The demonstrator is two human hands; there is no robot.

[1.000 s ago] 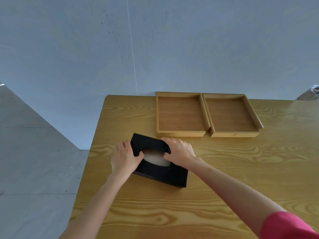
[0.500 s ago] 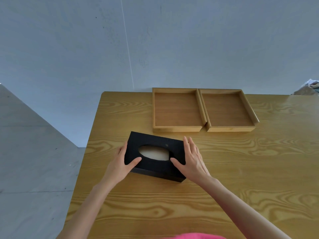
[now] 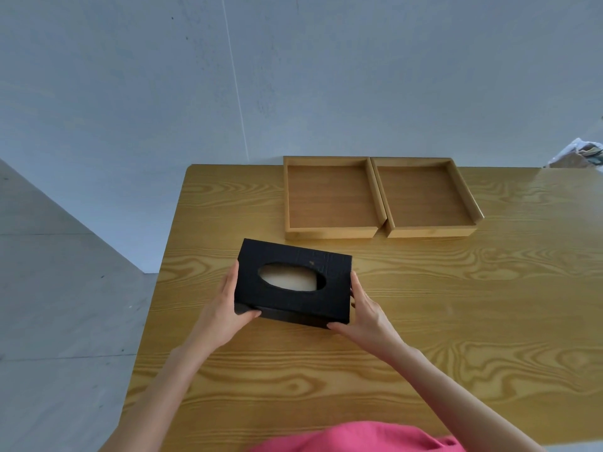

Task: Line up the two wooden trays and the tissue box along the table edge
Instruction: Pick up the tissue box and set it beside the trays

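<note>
Grained wood table (image 3: 456, 321); left hand (image 3: 225, 308), right hand (image 3: 368, 313) fingers clasp black rectangular tissue box (image 3: 293, 282) ends.

On my table (image 3: 489, 321) — one table, light wood grain — I count two wooden trays: the left tray (image 3: 329, 197) and the right tray (image 3: 424, 195), both shallow and rectangular. One black tissue box (image 3: 293, 282), with one oval opening in its top. Two hands of mine on it — my left hand (image 3: 225, 311) and my right hand (image 3: 368, 311) — and one heap of crumpled stuff (image 3: 580, 153) past the far right corner.
</note>
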